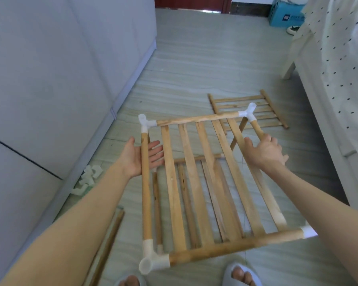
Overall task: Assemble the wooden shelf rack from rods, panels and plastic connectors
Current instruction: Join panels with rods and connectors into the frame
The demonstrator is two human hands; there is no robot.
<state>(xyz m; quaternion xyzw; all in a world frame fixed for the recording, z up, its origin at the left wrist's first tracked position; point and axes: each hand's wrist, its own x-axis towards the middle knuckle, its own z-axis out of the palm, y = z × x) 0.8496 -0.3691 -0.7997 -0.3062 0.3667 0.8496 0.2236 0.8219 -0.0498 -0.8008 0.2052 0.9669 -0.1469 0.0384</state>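
Wooden shelf frame (205, 182) held above the floor (194, 69): right hand (264, 151) fingers grasping its right rod (257, 129), left hand (141, 155) fingers released, palm under the left rod (145, 182). Next, likely fitting uprights into corner connectors (153, 260).

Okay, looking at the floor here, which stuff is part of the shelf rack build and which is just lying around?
Part of the build:
held shelf frame
left hand
right hand
spare slatted panels
white connectors
loose rods

Just lying about:
blue box
shoe
spotted bedding
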